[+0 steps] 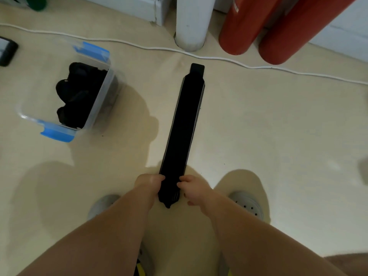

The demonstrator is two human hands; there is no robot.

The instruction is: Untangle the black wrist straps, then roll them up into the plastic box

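A long black wrist strap [185, 120] lies stretched flat on the pale floor, running away from me, its narrow tab end at the far end. My left hand [148, 183] and my right hand [192, 188] pinch the near end from either side, where the strap is bunched or folded over. To the left stands a clear plastic box [99, 100] with blue clips. Several rolled black straps [76, 94] sit inside it.
A white cable [229, 60] crosses the floor beyond the strap. A white post [191, 26] and two red cylinders [278, 30] stand at the back. A dark phone-like object [7, 50] lies at far left. Grey shoes [247, 204] flank my arms.
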